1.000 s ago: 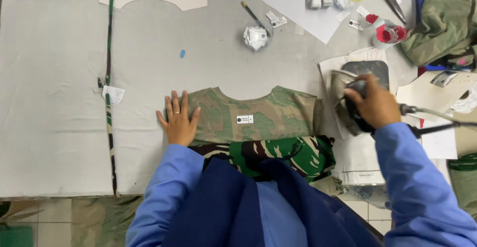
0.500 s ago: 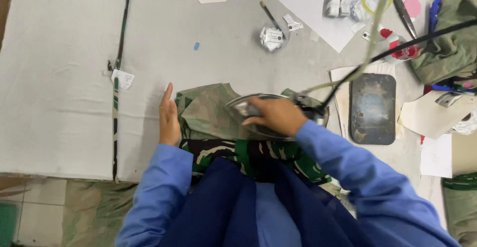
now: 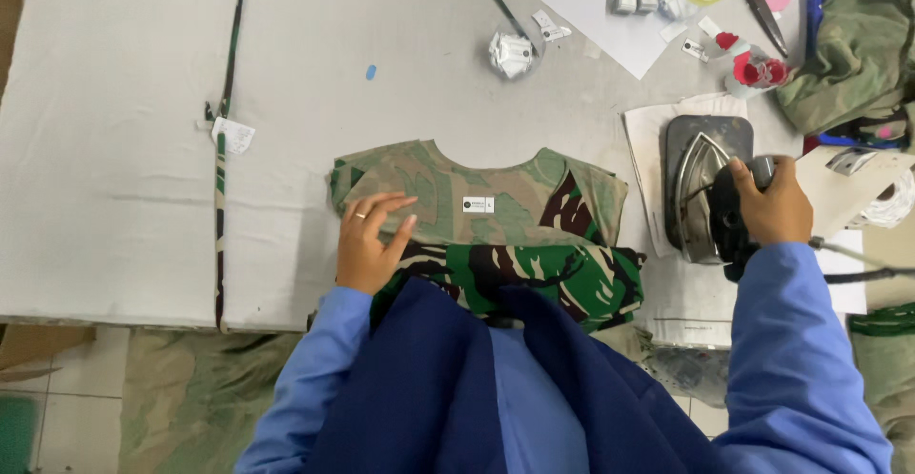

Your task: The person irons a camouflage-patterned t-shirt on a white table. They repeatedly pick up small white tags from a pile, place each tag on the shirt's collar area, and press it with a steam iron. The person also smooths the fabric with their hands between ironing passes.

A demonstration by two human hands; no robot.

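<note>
A folded camouflage garment (image 3: pixel 496 202) with a small white label lies at the near edge of the grey table (image 3: pixel 124 150), its darker green fold (image 3: pixel 543 279) toward me. My left hand (image 3: pixel 370 241) rests flat on the garment's left side, fingers spread, a ring on one finger. My right hand (image 3: pixel 777 209) grips the black handle of an iron (image 3: pixel 710 198), which sits on a dark rest pad (image 3: pixel 701 141) to the right of the garment.
A camouflage strip (image 3: pixel 225 141) runs along the table at left. At the back lie a pencil (image 3: pixel 507 12), a crumpled foil ball (image 3: pixel 513 53), white sheets, small boxes, scissors (image 3: pixel 758 2) and a pile of olive cloth (image 3: pixel 858 45). The iron's cord (image 3: pixel 858 264) trails right.
My right hand has carried the iron off the garment and back onto its rest pad at right. My left hand has shifted from the garment's left edge onto its surface.
</note>
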